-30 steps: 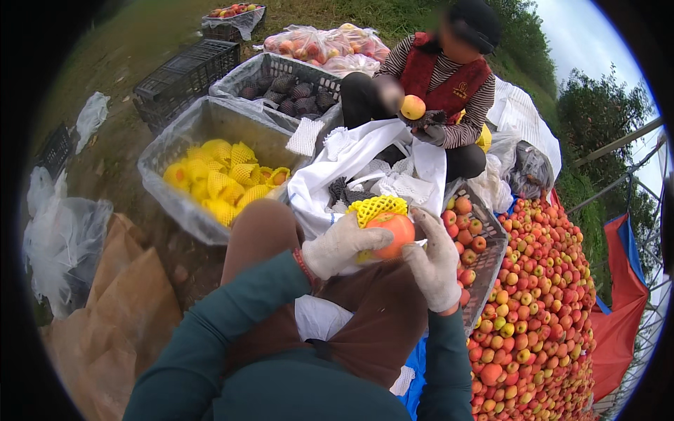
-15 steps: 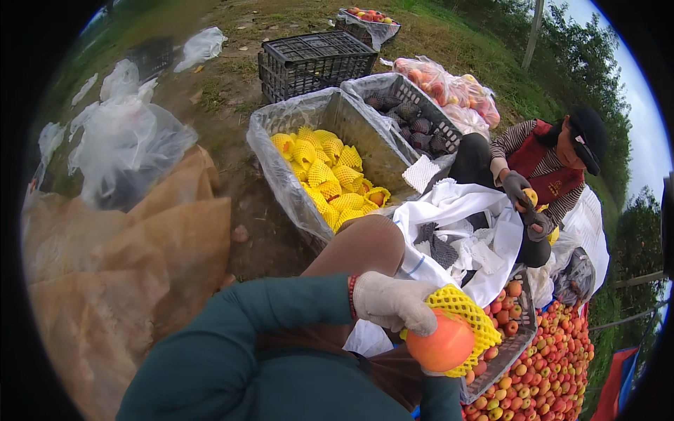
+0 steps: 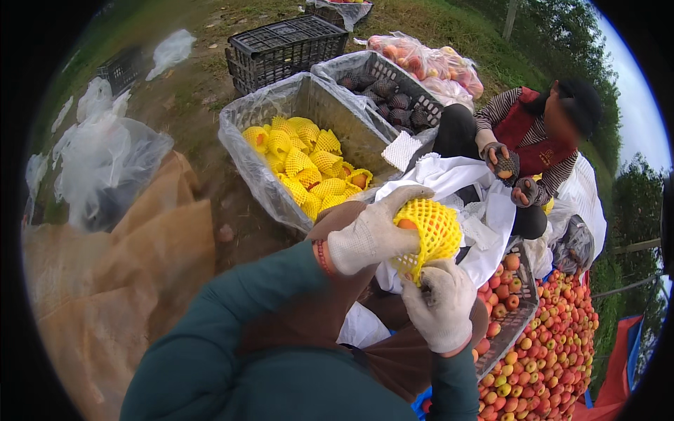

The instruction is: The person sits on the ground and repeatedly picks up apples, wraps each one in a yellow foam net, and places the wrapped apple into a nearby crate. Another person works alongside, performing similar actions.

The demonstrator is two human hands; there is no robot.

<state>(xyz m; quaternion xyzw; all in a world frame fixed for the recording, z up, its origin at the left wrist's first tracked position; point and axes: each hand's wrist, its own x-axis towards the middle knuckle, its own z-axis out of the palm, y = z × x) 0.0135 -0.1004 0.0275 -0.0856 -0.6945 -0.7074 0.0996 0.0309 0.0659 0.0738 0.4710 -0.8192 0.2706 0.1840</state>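
Both my hands wear pale work gloves and meet at an apple (image 3: 432, 229) covered by a yellow foam net sleeve. My left hand (image 3: 375, 235) grips it from the left, thumb over the top. From below, my right hand (image 3: 442, 305) pinches the net's lower edge. A bit of orange-red skin shows at the net's left side. Just beyond my left knee stands a plastic-lined crate (image 3: 235, 151) with several yellow-netted apples (image 3: 302, 161) at its left side. White cloth (image 3: 491, 210) with loose foam nets lies behind my hands.
Opposite, a person in a red vest (image 3: 523, 133) holds an apple in a dark net. A crate (image 3: 404, 63) of dark-netted fruit, a black crate (image 3: 288, 49), bagged apples (image 3: 428, 63) and a large pile of apples (image 3: 547, 344) surround me. Plastic bags (image 3: 112, 154) lie at left.
The net has been drawn over the apple, which was mostly bare. My right hand has come up into view onto the net. The other person's apple is now inside a dark net.
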